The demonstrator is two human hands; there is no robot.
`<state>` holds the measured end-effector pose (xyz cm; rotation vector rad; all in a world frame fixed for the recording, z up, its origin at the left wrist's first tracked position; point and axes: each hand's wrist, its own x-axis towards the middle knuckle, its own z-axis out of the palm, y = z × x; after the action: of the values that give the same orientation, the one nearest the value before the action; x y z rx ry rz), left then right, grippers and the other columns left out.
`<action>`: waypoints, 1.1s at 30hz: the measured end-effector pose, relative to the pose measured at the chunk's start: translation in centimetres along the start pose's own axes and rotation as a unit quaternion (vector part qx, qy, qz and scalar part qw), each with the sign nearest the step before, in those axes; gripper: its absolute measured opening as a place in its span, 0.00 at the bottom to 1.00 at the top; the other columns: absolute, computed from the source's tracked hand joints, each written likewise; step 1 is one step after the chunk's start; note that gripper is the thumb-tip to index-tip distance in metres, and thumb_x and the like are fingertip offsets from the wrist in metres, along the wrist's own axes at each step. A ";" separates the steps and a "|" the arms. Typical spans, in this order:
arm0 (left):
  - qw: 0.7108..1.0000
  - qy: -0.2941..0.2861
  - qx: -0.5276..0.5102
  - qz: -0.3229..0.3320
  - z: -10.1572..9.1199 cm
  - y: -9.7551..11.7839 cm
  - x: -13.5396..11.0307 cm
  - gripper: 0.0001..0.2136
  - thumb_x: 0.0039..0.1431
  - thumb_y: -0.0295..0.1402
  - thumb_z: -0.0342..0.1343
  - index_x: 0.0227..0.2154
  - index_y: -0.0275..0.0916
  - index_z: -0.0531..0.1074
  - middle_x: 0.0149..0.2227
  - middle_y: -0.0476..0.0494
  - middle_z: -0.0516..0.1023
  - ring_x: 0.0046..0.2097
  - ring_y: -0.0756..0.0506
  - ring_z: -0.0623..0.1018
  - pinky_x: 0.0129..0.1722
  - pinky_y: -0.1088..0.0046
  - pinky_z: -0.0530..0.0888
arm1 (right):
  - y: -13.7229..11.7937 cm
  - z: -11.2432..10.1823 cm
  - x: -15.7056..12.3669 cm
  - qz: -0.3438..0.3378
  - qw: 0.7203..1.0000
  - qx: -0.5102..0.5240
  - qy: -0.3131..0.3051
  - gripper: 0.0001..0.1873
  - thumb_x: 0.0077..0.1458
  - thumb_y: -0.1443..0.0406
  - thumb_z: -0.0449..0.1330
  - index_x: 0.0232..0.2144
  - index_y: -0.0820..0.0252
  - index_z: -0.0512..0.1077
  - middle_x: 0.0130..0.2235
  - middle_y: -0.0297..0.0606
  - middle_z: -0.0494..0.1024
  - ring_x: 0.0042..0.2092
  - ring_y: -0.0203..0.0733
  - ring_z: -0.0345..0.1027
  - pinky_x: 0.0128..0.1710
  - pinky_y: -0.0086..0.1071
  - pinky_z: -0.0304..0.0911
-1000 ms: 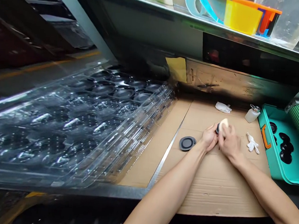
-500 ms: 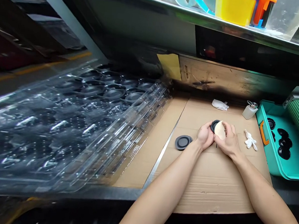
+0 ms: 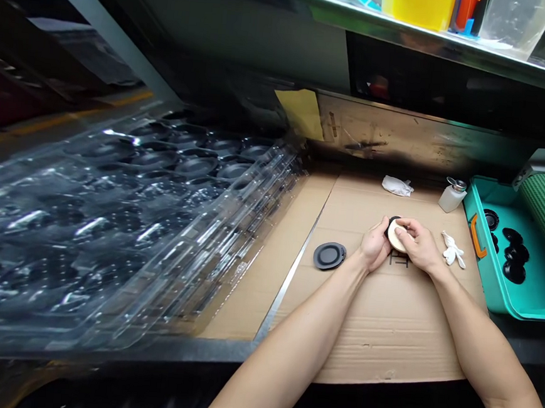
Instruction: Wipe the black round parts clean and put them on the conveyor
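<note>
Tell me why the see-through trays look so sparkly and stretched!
In the head view, light bounces off the trays as white glare, and the wide lens seems to stretch them toward the left edge, while the cardboard looks sharper.

**Workshop assembly bench, small parts in production**
Cardboard [image 3: 374,344] covers a steel bench [image 3: 148,345], with stacked clear trays [image 3: 110,229] alongside and a teal bin [image 3: 496,297] of black discs [image 3: 515,270].
</note>
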<state>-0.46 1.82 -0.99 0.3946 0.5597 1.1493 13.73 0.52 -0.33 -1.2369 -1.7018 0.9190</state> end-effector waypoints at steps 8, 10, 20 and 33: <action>1.000 0.005 0.019 0.003 0.1 -0.3 -0.1 0.18 0.76 0.36 0.44 0.42 0.31 0.76 0.43 0.33 0.84 0.51 0.39 0.83 0.56 0.57 0.78 | -0.7 -2.1 -0.5 0.027 0.988 -0.150 -0.002 0.17 0.64 0.57 0.59 0.51 0.54 0.79 0.46 0.38 0.84 0.46 0.45 0.78 0.49 0.36 0.71; 1.000 0.013 0.014 0.007 0.1 -0.6 0.1 0.15 0.75 0.35 0.46 0.42 0.31 0.76 0.43 0.33 0.84 0.51 0.40 0.83 0.55 0.57 0.78 | -1.3 -1.6 -0.7 0.009 0.967 -0.248 0.059 0.18 0.67 0.57 0.57 0.55 0.52 0.76 0.51 0.39 0.83 0.49 0.48 0.78 0.51 0.38 0.70; 0.999 0.034 -0.005 -0.007 0.2 -0.7 0.1 0.17 0.76 0.34 0.44 0.43 0.30 0.77 0.42 0.31 0.84 0.50 0.41 0.83 0.57 0.61 0.77 | -2.7 1.9 -0.8 0.064 0.918 -0.387 0.067 0.20 0.72 0.56 0.49 0.59 0.56 0.69 0.52 0.45 0.82 0.48 0.51 0.78 0.45 0.36 0.68; 0.994 0.064 -0.015 -0.087 0.0 2.5 -0.7 0.31 0.72 0.56 0.39 0.47 0.31 0.73 0.31 0.34 0.78 0.28 0.47 0.79 0.25 0.77 0.76 | 0.3 -2.3 -0.5 0.061 0.952 -0.286 0.090 0.19 0.65 0.51 0.57 0.49 0.52 0.78 0.40 0.39 0.83 0.42 0.49 0.77 0.44 0.37 0.67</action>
<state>-2.51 2.04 0.57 0.2416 0.6753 1.0187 16.03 0.36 0.22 -1.7598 -1.8190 0.3606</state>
